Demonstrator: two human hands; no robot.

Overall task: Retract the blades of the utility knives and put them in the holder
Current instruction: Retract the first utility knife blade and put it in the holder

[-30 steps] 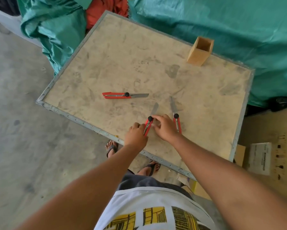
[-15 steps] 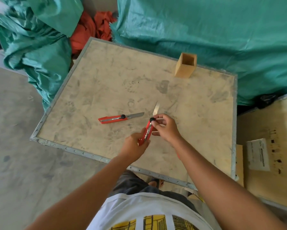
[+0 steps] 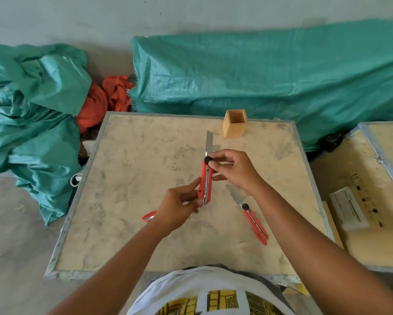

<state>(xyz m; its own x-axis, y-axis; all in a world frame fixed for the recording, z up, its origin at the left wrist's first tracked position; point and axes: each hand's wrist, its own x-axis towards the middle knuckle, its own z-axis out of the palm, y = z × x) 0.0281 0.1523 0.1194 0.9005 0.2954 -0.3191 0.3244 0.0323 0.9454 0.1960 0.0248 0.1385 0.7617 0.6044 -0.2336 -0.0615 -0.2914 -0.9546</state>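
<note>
1. Surface (image 3: pixel 127 201): pale, scuffed board with a grey metal rim, seen from above.
2. Held knife (image 3: pixel 206 178): red body, raised above the surface, blade (image 3: pixel 209 142) fully out and pointing away from the person.
3. Left hand (image 3: pixel 177 208): fingers curled around the rear end of the held knife.
4. Right hand (image 3: pixel 234 171): thumb and forefinger pinched on the black knob (image 3: pixel 208 159) near the blade end; other fingers loosely spread.
5. Second knife (image 3: pixel 252 218): red, lying flat on the surface just beside the right wrist, blade out, pointing up and left.
6. Third knife (image 3: pixel 149 216): only a red end shows from behind the left hand; blade hidden.
7. Holder (image 3: pixel 234 127): open wooden box, upright near the far edge of the surface, well apart from the knives, nothing visible inside.
8. Tarps (image 3: pixel 259 76): green, bunched beyond and left of the surface.
</note>
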